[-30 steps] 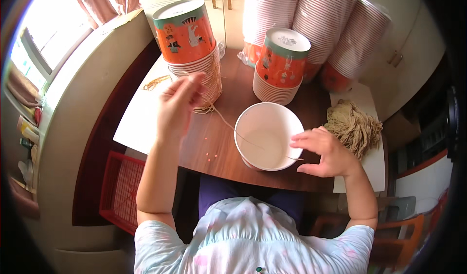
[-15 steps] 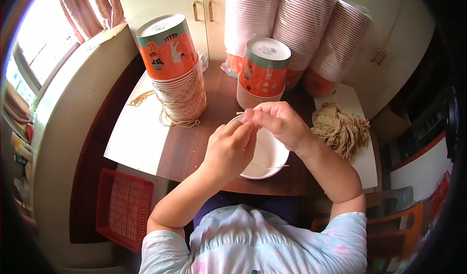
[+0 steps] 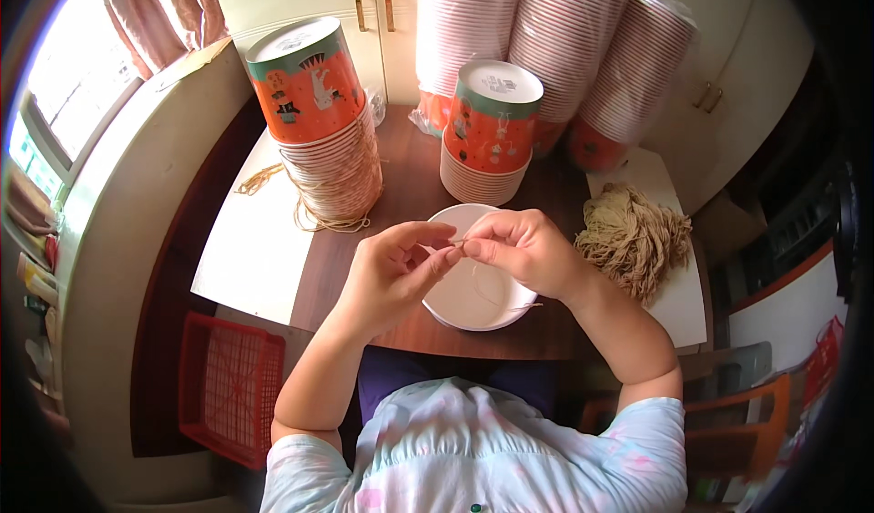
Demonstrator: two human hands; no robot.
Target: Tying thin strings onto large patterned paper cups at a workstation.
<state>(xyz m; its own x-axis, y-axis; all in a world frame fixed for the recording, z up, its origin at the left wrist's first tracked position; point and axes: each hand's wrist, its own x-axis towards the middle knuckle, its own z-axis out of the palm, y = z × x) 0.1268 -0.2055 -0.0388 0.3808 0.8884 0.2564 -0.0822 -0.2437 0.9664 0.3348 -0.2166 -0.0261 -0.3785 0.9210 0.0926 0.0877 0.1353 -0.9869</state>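
Note:
Over the mouth of a white paper bucket (image 3: pixel 455 308), both hands meet fingertip to fingertip. Between them is a thin tan cord (image 3: pixel 478 281), whose strand hangs into the bucket and crosses its near right rim. My right hand (image 3: pixel 533 253) pinches the cord between thumb and index finger. My left hand (image 3: pixel 391 263) has its thumb tip at the same spot, with the index finger arched above and the other fingers curled; it seems to grip the cord's end, partly hidden there.
Nested orange-and-green paper buckets (image 3: pixel 314 94) wound with cord stand at left. A shorter bucket stack (image 3: pixel 492 131) is behind the white one. Tall plastic-wrapped stacks (image 3: pixel 560 49) stand at the back. A cord bundle (image 3: pixel 635 240) lies right; a red basket (image 3: pixel 232 390) sits lower left.
Both hands have come down a little over the bucket. The left hand has turned so its thumb and index finger stand more apart, and the cord between the hands now shows.

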